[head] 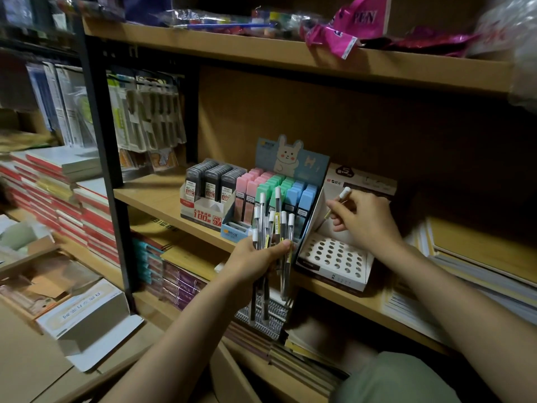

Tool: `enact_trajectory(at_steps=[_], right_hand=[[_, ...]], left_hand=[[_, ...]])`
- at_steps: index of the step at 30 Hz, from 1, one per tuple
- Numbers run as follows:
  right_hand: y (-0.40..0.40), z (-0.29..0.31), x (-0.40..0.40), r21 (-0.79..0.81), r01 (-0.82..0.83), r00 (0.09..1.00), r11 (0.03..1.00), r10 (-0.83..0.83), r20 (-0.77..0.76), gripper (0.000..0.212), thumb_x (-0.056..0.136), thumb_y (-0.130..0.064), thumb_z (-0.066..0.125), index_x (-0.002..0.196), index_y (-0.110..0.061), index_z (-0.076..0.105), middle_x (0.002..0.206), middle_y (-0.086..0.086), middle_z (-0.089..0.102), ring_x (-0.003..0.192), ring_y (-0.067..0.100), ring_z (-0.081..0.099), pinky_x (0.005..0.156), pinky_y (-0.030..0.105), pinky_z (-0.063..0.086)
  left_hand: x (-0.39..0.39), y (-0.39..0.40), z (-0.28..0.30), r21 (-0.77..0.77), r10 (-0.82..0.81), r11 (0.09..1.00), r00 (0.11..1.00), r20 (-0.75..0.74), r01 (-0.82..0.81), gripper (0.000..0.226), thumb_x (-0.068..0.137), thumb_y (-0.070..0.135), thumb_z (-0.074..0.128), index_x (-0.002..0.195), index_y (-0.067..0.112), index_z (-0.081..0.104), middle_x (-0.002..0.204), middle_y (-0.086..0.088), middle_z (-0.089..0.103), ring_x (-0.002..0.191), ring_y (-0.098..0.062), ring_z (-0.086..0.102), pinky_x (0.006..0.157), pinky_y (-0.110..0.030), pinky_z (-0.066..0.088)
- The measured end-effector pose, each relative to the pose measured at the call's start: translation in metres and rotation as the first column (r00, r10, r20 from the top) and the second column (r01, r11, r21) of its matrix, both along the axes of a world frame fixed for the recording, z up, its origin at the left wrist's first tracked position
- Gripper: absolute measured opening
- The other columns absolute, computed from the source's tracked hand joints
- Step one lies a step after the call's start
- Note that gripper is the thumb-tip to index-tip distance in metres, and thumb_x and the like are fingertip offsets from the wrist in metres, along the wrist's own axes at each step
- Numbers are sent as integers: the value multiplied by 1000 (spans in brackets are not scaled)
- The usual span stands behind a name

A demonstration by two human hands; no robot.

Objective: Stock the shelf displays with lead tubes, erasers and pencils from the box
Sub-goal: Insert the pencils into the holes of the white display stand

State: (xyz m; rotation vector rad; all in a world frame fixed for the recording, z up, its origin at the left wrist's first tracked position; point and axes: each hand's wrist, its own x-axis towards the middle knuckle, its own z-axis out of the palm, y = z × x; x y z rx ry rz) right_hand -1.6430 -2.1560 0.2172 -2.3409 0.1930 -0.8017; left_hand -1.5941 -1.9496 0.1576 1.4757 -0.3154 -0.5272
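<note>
Now left hand (255,257) grips pencil bunch (271,228) upright, caps up; right hand (363,219) pinches tilted pencil (338,202).

I note clear glossy plastic pencils (271,228), matt white card holder (334,261), smooth matt wood-look shelf (157,196)

Wooden shelf (162,196), grey lead-tube display (207,199), pastel eraser display (279,196), perforated pencil stand (334,257), stacked paper (479,257)

A stationery shop: wooden shelves (290,58) stacked with notebooks (58,193).
</note>
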Motion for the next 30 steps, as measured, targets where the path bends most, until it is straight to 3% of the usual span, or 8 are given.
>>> enact_trajectory(at_steps=[4,6,11,14,18,21,26,30], right_hand=[[-1,-2,1,-36,23,1000,999,-22,16,19,94,-24,62,87,-7,66,70,1,68,55,1,65,53,13,53],[-1,-1,5,-51,37,999,998,-37,12,20,93,-25,62,86,-7,66,68,1,67,56,3,65,54,14,54],[2,6,19,-41,47,998,998,-49,-44,24,92,-27,64,87,-4,68,69,7,68,60,15,68,58,24,59],[5,7,25,-33,46,995,998,-49,-87,23,93,-28,64,90,-6,69,70,6,68,60,16,68,59,25,59],[6,-4,24,16,64,989,998,-61,-135,29,93,-31,63,88,-3,69,70,6,69,59,15,68,57,21,58],[6,-12,16,-107,80,993,991,-88,-73,29,92,-37,60,90,-9,67,65,1,66,55,11,66,57,28,59],[3,-8,14,-251,165,975,954,-118,191,34,89,-32,68,120,-21,59,86,-3,64,71,10,63,65,28,53],[7,-11,20,-153,120,976,981,-88,198,31,89,-19,69,118,-24,61,87,-4,66,80,14,67,74,37,60]], left_hand=[[-8,-13,-7,22,49,999,998,38,-50,58,82,33,73,116,-10,53,102,-33,62,77,-25,53,62,-30,42],[-10,-20,-9,42,78,996,994,73,-82,54,83,34,73,112,-7,53,114,-36,57,82,-29,50,65,-33,43],[-8,-30,-10,89,130,986,982,135,-142,38,83,35,73,89,8,47,88,-17,54,74,-20,50,52,-22,39],[-8,-31,-9,100,131,984,984,124,-144,41,83,35,73,98,6,48,100,-23,59,79,-22,53,54,-22,43],[-9,-27,-9,69,109,991,991,83,-114,41,84,32,73,100,4,47,101,-23,58,82,-26,54,58,-24,45],[-11,-25,-6,68,106,992,992,64,-110,39,85,30,72,99,6,45,106,-27,58,90,-33,58,68,-32,47],[-9,-21,-5,58,94,994,994,47,-96,53,85,33,71,115,-6,51,116,-31,60,104,-42,61,80,-41,50],[-9,-16,-4,30,92,995,994,62,-94,57,85,32,72,116,-11,53,101,-28,61,80,-30,54,58,-28,44]])
